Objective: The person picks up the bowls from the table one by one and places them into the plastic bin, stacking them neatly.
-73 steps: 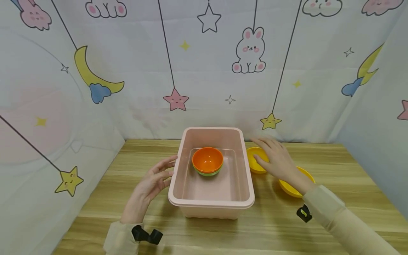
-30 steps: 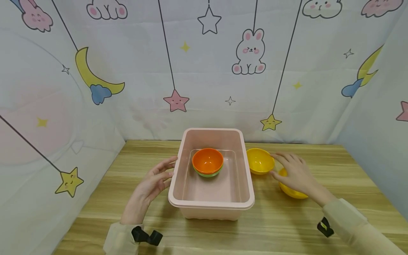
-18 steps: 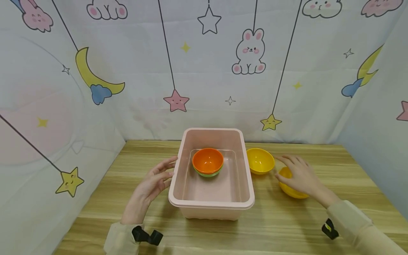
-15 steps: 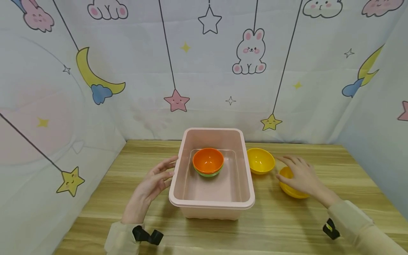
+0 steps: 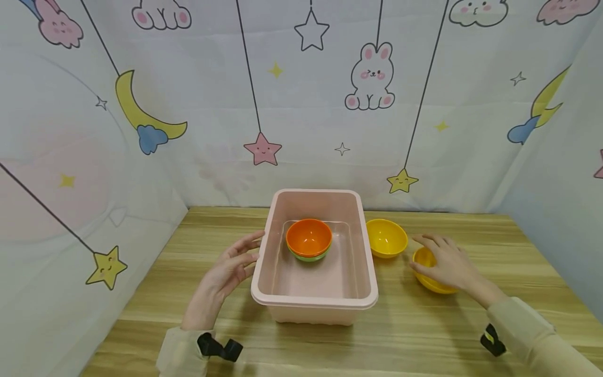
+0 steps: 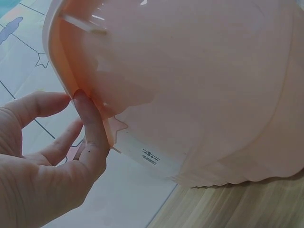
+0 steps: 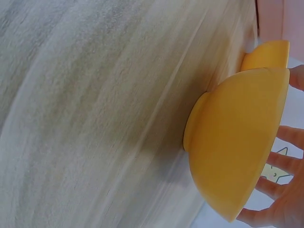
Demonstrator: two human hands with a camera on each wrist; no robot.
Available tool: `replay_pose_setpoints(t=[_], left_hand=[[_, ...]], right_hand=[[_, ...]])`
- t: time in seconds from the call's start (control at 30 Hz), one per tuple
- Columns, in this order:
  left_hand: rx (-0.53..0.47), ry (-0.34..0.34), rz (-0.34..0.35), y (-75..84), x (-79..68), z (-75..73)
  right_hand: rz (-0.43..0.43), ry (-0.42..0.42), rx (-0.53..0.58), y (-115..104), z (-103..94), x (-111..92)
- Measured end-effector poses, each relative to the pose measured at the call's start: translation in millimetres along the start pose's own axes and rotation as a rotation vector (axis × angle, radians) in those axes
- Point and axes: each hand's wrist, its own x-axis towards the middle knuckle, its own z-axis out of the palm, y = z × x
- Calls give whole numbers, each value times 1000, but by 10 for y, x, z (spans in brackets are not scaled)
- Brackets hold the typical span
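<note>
My left hand [image 5: 226, 269] rests at the left side of a pink plastic bin [image 5: 313, 301], its fingertips touching the rim; the left wrist view shows thumb and fingers at the lip. Inside the bin, an orange bowl [image 5: 308, 238] sits nested in a green bowl [image 5: 309, 258]. Over the nearer yellow bowl [image 7: 232, 137] hovers my right hand [image 5: 445, 263], fingers spread around its rim. That bowl stands upright on the table, partly hidden by the hand. Another yellow bowl [image 5: 386, 239] stands farther back, against the bin's right side in the head view.
The wood-grain table [image 5: 400, 330] ends at a back wall of white printed cloth [image 5: 311, 120], with cloth on both sides too. The bin's raised walls stand between the two hands. Black cameras are strapped at both wrists.
My right hand has moved right and nearer, from over the far yellow bowl to over the nearer one, with only slight motion lately. The left hand and bin hold still.
</note>
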Motion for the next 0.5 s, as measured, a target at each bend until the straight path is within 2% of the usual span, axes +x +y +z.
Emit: replay_pose_setpoints(t=[0.17,0.5], left_hand=[[-1,1,0,2,2,-1],[1,-3,8,3,3,-1]], right_hand=[[17,-35,2,4,11,-6],[24,-53,1,52,46,-44]])
